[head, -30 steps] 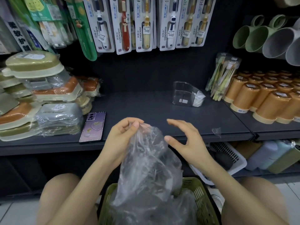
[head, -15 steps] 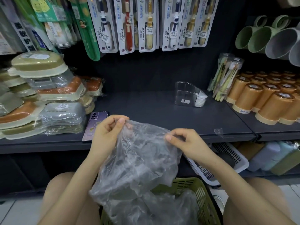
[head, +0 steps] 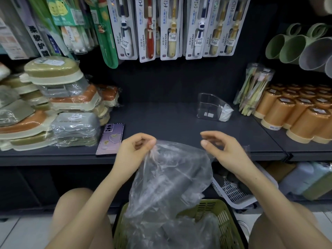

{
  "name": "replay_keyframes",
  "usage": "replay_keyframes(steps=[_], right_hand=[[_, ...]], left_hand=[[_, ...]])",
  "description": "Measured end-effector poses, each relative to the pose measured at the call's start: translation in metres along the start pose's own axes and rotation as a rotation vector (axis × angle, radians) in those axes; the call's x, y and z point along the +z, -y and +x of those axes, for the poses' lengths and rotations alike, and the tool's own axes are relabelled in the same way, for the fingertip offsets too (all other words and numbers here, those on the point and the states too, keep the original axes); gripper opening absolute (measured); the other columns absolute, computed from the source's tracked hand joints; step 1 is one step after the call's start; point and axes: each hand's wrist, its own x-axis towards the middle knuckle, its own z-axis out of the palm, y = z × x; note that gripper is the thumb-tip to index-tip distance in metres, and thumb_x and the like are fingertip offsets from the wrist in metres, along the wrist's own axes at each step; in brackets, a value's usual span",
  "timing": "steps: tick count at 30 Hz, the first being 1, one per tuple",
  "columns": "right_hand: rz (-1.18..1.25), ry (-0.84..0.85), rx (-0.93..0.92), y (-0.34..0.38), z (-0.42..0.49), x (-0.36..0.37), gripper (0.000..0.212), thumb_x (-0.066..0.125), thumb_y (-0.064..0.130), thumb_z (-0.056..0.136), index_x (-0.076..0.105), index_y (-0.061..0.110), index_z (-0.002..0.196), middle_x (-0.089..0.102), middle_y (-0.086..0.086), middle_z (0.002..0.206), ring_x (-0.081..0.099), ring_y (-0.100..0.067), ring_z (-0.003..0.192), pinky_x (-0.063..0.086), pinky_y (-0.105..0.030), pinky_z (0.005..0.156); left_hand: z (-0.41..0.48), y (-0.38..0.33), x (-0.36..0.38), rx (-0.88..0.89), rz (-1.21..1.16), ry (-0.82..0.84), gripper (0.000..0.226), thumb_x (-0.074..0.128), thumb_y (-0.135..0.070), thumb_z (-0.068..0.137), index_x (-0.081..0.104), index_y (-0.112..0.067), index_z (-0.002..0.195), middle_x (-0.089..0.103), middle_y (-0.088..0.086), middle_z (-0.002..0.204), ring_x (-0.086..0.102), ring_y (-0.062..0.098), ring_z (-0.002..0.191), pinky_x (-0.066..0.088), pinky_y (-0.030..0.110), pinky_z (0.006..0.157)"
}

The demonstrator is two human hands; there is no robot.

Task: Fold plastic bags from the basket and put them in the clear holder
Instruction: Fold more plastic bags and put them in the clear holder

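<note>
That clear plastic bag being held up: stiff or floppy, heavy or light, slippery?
Probably very floppy: the plastic bag hangs crumpled from a pinch of the left hand, sagging toward the green basket. Likely very light, since a fingertip pinch seems enough to carry it. The glossy film may slip between fingers.

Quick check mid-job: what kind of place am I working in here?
Most likely a household-goods shop aisle: carded toothbrushes with price stickers hang above a dark shelf, beside rows of identical orange containers and stacked shrink-wrapped boxes.
</note>
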Motion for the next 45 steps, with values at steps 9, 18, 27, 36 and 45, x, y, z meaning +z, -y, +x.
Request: replay_keyframes(steps=[9, 18, 27, 36, 45], right_hand=[[-0.157, 0.156, -0.143, 0.025, -0.008, 0.056, 0.02, 0.076, 0.038, 0.078, 0.066, 0.027, 0.092, 0.064, 0.012, 0.081, 0.057, -0.001, 0.076, 0.046, -0.026, 0.073], [0.358, 0.27, 0.064, 0.01, -0.002, 0.026, 0.02, 0.053, -0.001, 0.095, 0.071, 0.008, 0.096, 0.075, -0.007, 0.094, 0.069, -0.015, 0.087, 0.054, -0.027, 0.083], [0.406, 0.432, 0.056, 0.012, -0.007, -0.001, 0.041, 0.067, 0.011, 0.087, 0.059, 0.021, 0.126, 0.066, 0.001, 0.122, 0.061, -0.012, 0.114, 0.048, -0.028, 0.097], [0.426, -0.031, 0.023, 0.018, -0.002, 0.006, 0.012, 0.066, 0.017, 0.086, 0.075, 0.01, 0.083, 0.075, -0.003, 0.077, 0.069, -0.01, 0.073, 0.052, -0.018, 0.068], [0.38, -0.41, 0.065, 0.007, 0.01, -0.02, 0.027, 0.065, 0.023, 0.091, 0.069, 0.002, 0.074, 0.065, -0.008, 0.07, 0.06, -0.016, 0.069, 0.052, -0.031, 0.071]], left_hand=[[-0.009, -0.01, 0.037, 0.019, 0.088, -0.051, 0.016, 0.081, -0.019, 0.075, 0.066, -0.016, 0.07, 0.059, -0.008, 0.059, 0.051, 0.006, 0.057, 0.042, 0.017, 0.056], [-0.024, 0.009, 0.013, -0.095, 0.077, 0.375, 0.068, 0.073, -0.056, 0.061, 0.056, -0.033, 0.123, 0.062, -0.019, 0.122, 0.054, -0.002, 0.116, 0.043, 0.018, 0.097], [-0.028, 0.013, 0.035, -0.039, 0.107, 0.212, 0.021, 0.08, -0.022, 0.077, 0.067, -0.024, 0.094, 0.071, 0.006, 0.088, 0.065, 0.027, 0.083, 0.052, 0.042, 0.079], [-0.031, 0.013, 0.032, 0.059, 0.292, 0.086, 0.027, 0.081, -0.026, 0.075, 0.061, -0.04, 0.087, 0.044, -0.012, 0.054, 0.042, 0.004, 0.054, 0.035, 0.014, 0.055], [-0.026, 0.022, -0.002, -0.019, 0.227, -0.116, 0.018, 0.069, -0.036, 0.086, 0.066, -0.025, 0.071, 0.053, 0.003, 0.06, 0.045, 0.005, 0.058, 0.036, 0.017, 0.058]])
